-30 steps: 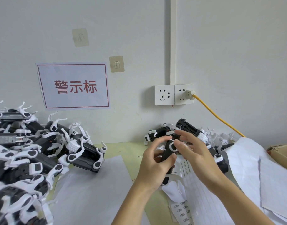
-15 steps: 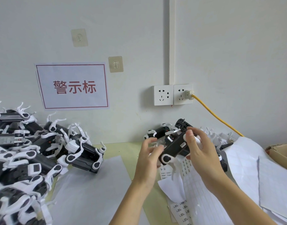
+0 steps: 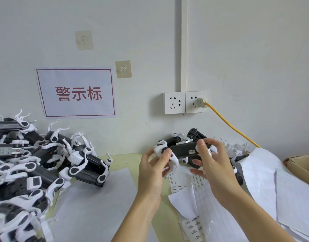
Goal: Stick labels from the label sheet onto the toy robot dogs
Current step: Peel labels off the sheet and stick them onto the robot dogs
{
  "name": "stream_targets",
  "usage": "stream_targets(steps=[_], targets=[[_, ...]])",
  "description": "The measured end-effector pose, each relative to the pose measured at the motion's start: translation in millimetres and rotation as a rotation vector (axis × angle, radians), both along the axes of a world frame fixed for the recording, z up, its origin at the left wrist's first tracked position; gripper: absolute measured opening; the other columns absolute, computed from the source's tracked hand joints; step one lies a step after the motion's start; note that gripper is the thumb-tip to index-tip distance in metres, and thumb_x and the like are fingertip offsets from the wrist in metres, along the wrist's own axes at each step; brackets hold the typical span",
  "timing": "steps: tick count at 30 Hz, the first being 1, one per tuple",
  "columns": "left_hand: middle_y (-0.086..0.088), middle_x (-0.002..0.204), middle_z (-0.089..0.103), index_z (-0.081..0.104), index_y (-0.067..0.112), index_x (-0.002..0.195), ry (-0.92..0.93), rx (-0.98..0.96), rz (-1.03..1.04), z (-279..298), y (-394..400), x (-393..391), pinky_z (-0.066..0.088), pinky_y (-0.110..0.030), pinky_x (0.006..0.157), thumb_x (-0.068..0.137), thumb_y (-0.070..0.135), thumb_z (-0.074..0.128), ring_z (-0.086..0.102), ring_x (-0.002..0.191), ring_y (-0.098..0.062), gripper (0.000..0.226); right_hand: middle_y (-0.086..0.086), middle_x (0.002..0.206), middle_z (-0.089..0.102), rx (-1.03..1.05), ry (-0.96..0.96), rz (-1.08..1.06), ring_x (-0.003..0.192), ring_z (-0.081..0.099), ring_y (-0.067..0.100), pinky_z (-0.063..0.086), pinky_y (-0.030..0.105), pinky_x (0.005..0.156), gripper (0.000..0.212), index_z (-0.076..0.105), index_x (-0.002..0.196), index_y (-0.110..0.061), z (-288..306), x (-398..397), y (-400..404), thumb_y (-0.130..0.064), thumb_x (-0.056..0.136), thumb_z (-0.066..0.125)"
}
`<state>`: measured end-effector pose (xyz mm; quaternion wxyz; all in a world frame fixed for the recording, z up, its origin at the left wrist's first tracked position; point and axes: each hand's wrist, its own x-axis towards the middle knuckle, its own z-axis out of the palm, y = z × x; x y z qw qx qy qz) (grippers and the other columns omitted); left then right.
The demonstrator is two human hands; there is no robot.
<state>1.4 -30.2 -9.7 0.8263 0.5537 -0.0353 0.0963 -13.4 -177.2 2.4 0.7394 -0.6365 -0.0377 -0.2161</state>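
Both hands are gripping the black-and-white plastic toy robot dog [image 3: 182,150], the left hand [image 3: 154,169] at its white leg, the right hand [image 3: 214,165] near the small white label [image 3: 191,151], which probably needs firm pressing flat.

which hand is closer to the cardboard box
Right. The right hand holds the toy dog nearer the box; the left hand is farther left.

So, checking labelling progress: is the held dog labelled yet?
Labelled: a small white label sits on the black body of the held toy robot dog.
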Motion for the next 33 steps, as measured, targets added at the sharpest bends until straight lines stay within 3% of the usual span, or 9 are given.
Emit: stream_targets(steps=[4,9,13,15,21,25,28,31,33], targets=[[-0.009,0.088,0.071,0.059,0.003,0.124,0.006,-0.079,0.046,3.0,4.4,2.0,0.049,-0.032,0.069,0.07,0.044,0.083,0.069,0.078,-0.024,0.071,0.002,0.106,0.069,-0.138,0.048,0.097,0.089,0.071,0.01,0.059,0.027,0.069,0.061,0.058,0.115,-0.044,2.2,-4.9,-1.6,-0.075,0.062,0.062],[-0.012,0.103,0.071,0.061,0.004,0.124,0.014,-0.127,0.063,3.8,5.8,1.2,0.052,-0.03,0.068,0.093,0.036,0.064,0.07,0.08,-0.018,0.045,0.008,0.115,0.066,-0.224,0.049,0.218,0.1,0.068,0.014,0.059,0.041,0.087,0.044,0.069,0.109,-0.047,4.4,-10.2,-8.0,-0.07,0.072,0.07],[-0.008,0.097,0.071,0.063,0.007,0.119,0.013,-0.15,-0.001,5.8,4.4,-3.3,0.051,-0.031,0.071,0.096,0.034,0.059,0.07,0.078,-0.017,0.035,-0.005,0.115,0.066,-0.31,-0.028,0.231,0.097,0.069,0.011,0.057,0.03,0.073,0.037,0.068,0.115,-0.044,8.3,-13.7,-12.6,-0.056,0.08,0.063],[-0.005,0.096,0.07,0.063,0.01,0.112,0.021,-0.113,-0.054,3.5,3.4,-5.2,0.05,-0.033,0.074,0.098,0.037,0.055,0.069,0.082,-0.016,0.032,-0.01,0.107,0.07,-0.387,-0.07,0.256,0.088,0.069,0.008,0.053,0.022,0.068,0.033,0.067,0.115,-0.045,11.3,-17.2,-15.0,-0.052,0.083,0.063],[-0.006,0.098,0.073,0.069,0.022,0.111,0.067,0.131,-0.068,-10.5,0.3,-4.3,0.048,-0.032,0.068,0.102,0.046,0.045,0.07,0.082,-0.017,0.035,-0.015,0.102,0.073,-0.581,0.029,0.277,0.088,0.07,0.007,0.058,0.029,0.082,0.024,0.072,0.11,-0.041,11.6,-22.8,-32.3,-0.041,0.086,0.075],[-0.009,0.083,0.075,0.077,0.021,0.084,0.145,0.183,-0.055,-17.8,0.3,-3.2,0.045,-0.036,0.066,0.094,0.056,0.05,0.067,0.068,-0.021,0.046,0.001,0.084,0.069,-0.453,0.161,0.252,0.066,0.066,0.018,0.058,0.027,0.062,0.028,0.074,0.099,-0.02,11.9,-26.7,-43.3,-0.038,0.083,0.061],[-0.01,0.084,0.076,0.073,0.01,0.092,0.152,0.183,0.043,-23.1,7.0,0.6,0.045,-0.038,0.068,0.101,0.048,0.044,0.064,0.081,-0.025,0.048,0.02,0.088,0.067,-0.414,0.328,0.179,0.058,0.065,0.026,0.051,0.026,0.047,0.04,0.064,0.1,0.001,12.0,-24.4,-62.6,-0.036,0.09,0.052],[-0.015,0.087,0.074,0.069,0.008,0.094,0.113,0.226,0.072,-26.9,8.2,1.9,0.042,-0.039,0.068,0.105,0.033,0.037,0.059,0.085,-0.028,0.042,0.016,0.087,0.068,-0.285,0.462,0.181,0.059,0.067,0.029,0.052,0.028,0.049,0.037,0.066,0.097,-0.003,15.1,-26.8,-84.5,-0.037,0.086,0.056],[-0.01,0.075,0.074,0.066,0.007,0.09,0.091,0.269,0.065,-24.7,4.3,1.7,0.039,-0.037,0.066,0.104,0.021,0.035,0.054,0.083,-0.029,0.037,0.014,0.081,0.07,0.087,0.339,0.107,0.06,0.065,0.031,0.058,0.038,0.06,0.027,0.067,0.089,-0.006,19.5,-26.5,-98.0,-0.032,0.084,0.06]])
